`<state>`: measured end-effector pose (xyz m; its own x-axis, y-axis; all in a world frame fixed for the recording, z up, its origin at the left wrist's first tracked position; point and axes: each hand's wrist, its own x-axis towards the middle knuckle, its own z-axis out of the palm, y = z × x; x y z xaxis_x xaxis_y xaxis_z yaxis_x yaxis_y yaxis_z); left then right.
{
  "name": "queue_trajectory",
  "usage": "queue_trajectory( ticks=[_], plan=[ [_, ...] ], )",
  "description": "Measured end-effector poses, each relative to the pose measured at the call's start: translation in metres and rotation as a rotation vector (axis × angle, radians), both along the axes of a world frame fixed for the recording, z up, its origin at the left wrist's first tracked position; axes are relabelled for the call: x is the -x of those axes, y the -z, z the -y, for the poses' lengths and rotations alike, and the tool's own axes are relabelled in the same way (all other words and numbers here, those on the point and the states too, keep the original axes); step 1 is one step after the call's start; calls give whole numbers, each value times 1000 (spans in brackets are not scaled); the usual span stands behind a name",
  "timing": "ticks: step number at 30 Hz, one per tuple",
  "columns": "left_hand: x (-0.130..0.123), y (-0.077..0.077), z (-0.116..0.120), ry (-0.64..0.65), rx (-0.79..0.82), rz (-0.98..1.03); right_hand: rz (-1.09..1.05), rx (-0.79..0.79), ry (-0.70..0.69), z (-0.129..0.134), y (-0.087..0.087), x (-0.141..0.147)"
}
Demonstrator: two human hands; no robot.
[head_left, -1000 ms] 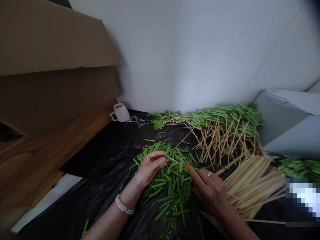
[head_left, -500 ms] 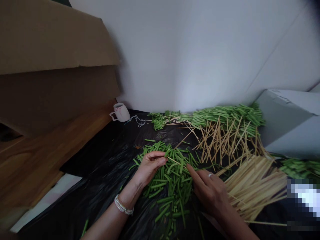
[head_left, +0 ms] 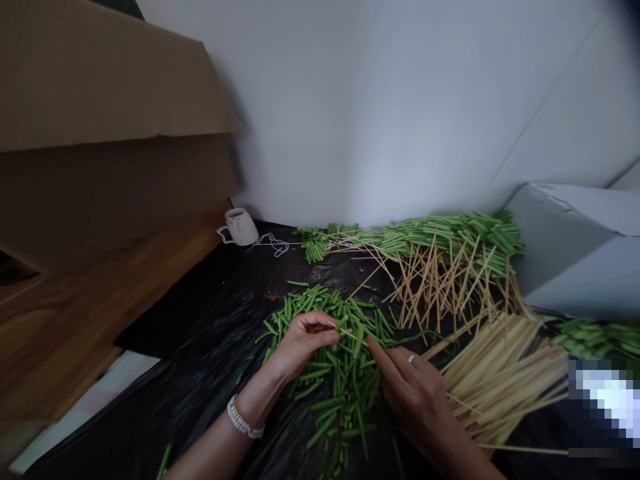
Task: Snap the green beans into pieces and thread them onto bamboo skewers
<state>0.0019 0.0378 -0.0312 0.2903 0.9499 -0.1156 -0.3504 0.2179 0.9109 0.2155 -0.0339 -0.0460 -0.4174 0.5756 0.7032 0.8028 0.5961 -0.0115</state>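
My left hand [head_left: 309,340] pinches a short piece of green bean [head_left: 341,323] between thumb and fingers. My right hand [head_left: 415,393], with a ring on one finger, is closed around a thin bamboo skewer [head_left: 351,333], whose far end meets the bean piece. Another piece of green bean [head_left: 359,340] appears to cross the skewer between the hands; whether it is threaded on I cannot tell. Beneath both hands spreads a loose heap of cut green beans [head_left: 327,403] on black plastic sheeting [head_left: 200,400].
Beside my right hand lies a pile of bare skewers [head_left: 505,373]. Skewered green beans [head_left: 450,233] are stacked along the wall, sticks pointing toward me. A mug [head_left: 241,227] and a tangled cord [head_left: 274,245] sit at the back left. Cardboard [head_left: 115,80] rises at left, a white box [head_left: 575,247] at right.
Both hands have dropped slightly toward me, still holding the bean piece and the skewer. The whole view has shifted a little. The piles look the same.
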Motion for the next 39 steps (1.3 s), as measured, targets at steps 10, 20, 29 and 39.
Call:
queue_trajectory(
  ticks=[10,20,29,39],
  plan=[
    [16,-5,-12,-136,86,133,12,-1,79,-7,-1,-9],
    [9,-1,-6,-72,26,56,-72,-57,-12,-7,-3,-8],
    [14,1,-9,-127,-502,-487,0,-64,165,-9,-3,-12],
    [8,20,-4,101,-1176,-1322,22,-61,176,-12,1,-15]
  ],
)
